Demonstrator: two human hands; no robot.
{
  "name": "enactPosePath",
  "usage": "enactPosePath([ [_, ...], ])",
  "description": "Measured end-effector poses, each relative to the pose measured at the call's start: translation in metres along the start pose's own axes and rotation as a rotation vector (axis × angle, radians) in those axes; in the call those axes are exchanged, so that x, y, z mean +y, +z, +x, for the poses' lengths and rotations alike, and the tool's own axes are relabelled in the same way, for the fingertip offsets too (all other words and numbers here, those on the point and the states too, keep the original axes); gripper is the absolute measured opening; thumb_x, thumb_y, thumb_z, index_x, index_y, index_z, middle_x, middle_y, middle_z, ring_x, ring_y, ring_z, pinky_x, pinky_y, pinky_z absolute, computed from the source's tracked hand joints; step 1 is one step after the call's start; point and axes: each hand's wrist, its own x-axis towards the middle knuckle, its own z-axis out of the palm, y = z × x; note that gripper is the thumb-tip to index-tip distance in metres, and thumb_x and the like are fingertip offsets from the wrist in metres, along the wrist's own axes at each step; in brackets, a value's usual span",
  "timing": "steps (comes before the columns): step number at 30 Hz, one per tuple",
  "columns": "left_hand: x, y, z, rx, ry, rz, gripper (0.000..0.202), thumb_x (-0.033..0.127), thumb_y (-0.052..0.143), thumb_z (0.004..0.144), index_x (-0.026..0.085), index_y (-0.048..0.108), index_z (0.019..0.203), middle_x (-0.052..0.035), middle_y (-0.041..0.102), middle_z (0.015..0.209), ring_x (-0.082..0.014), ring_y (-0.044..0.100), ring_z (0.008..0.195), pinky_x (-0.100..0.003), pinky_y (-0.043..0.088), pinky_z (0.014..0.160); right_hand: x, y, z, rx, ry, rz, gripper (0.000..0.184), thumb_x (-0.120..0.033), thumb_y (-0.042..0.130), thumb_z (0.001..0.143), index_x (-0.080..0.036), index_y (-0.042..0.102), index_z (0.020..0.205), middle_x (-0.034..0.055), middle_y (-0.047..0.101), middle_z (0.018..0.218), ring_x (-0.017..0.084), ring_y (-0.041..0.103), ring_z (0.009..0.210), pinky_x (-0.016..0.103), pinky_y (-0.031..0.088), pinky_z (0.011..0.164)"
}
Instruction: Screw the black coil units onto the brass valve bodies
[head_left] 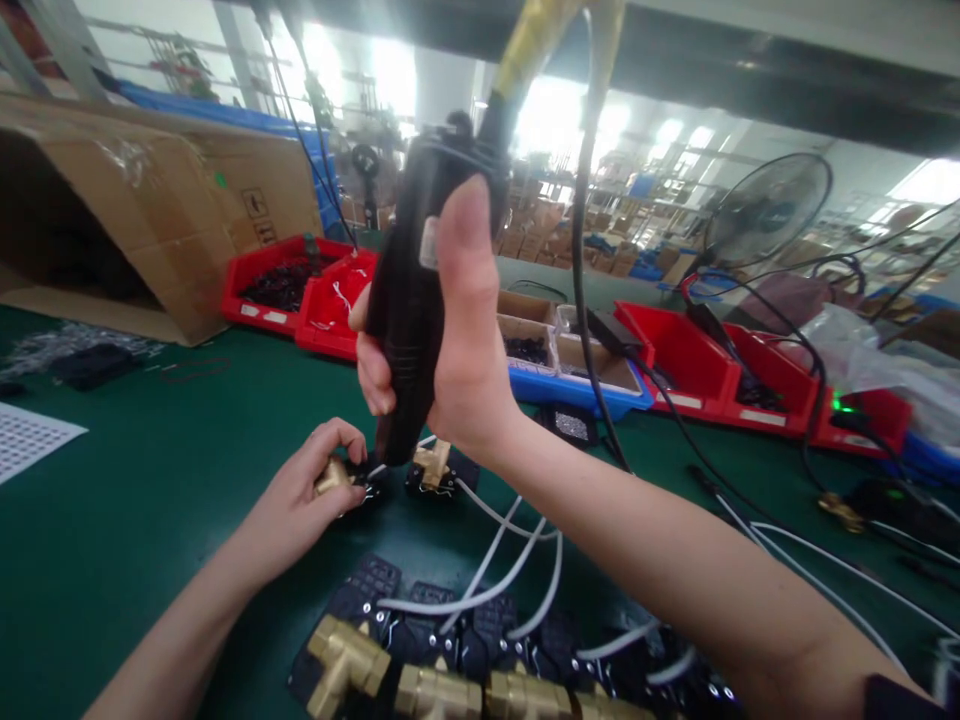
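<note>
My right hand is wrapped around a black electric screwdriver, held upright with its thumb along the body. The tool's lower end points down at a small black part with a brass fitting. My left hand grips that brass-fitted part on the green table between thumb and fingers. The screwdriver's tip and the exact contact point are too hidden to make out. Just right of the tool lies a similar part with a brass tee and a white cable. Several more brass-fitted black units line the near edge.
Red bins stand along the back, with a blue tray among them. At the far left sits a cardboard box above scattered small metal pieces. White cables cross the table, and a black cord hangs near the screwdriver.
</note>
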Motion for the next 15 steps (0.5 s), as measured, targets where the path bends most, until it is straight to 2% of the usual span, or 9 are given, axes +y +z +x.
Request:
enactPosePath([
  [3,0.001,0.0,0.0,-0.042,-0.027,-0.027,0.026,0.044,0.06,0.067,0.025,0.054,0.085,0.0031,0.055,0.078,-0.02,0.053,0.076,-0.03,0.044,0.068,0.001,0.008,-0.004,-0.036,0.033,-0.052,0.075,-0.097,0.061,0.073,-0.022,0.056,0.066,-0.003,0.05,0.052,0.009,0.046,0.043,0.021,0.037,0.037],
  [7,0.001,0.001,0.0,-0.035,-0.027,-0.03,0.027,0.046,0.06,0.067,0.025,0.055,0.083,0.0022,0.055,0.081,-0.0217,0.054,0.081,-0.033,0.047,0.075,0.001,0.014,-0.007,-0.055,0.074,-0.1,0.077,-0.097,0.062,0.07,-0.022,0.049,0.066,-0.0027,0.049,0.055,0.01,0.047,0.049,0.022,0.039,0.041],
  [10,-0.001,0.002,-0.001,-0.025,-0.038,-0.022,0.03,0.048,0.059,0.067,0.024,0.058,0.086,0.0006,0.057,0.085,-0.0236,0.056,0.085,-0.035,0.047,0.078,0.004,0.013,-0.007,-0.065,0.101,-0.167,0.072,-0.092,0.059,0.079,-0.021,0.048,0.066,-0.0021,0.051,0.056,0.011,0.05,0.051,0.021,0.041,0.043],
  [12,-0.003,0.003,-0.001,-0.024,-0.047,-0.012,0.032,0.048,0.058,0.067,0.023,0.059,0.086,-0.0004,0.059,0.086,-0.0243,0.056,0.085,-0.037,0.047,0.078,0.008,0.012,-0.006,-0.074,0.087,-0.187,0.069,-0.087,0.058,0.084,-0.021,0.05,0.066,-0.0025,0.052,0.056,0.01,0.05,0.049,0.02,0.041,0.043],
  [15,-0.004,0.003,-0.001,-0.025,-0.053,0.004,0.033,0.049,0.059,0.067,0.023,0.06,0.087,-0.0018,0.06,0.089,-0.0255,0.057,0.087,-0.038,0.047,0.08,0.012,0.011,-0.006,-0.084,0.04,-0.158,0.069,-0.089,0.062,0.08,-0.022,0.051,0.066,-0.0041,0.051,0.052,0.009,0.047,0.044,0.02,0.04,0.041],
])
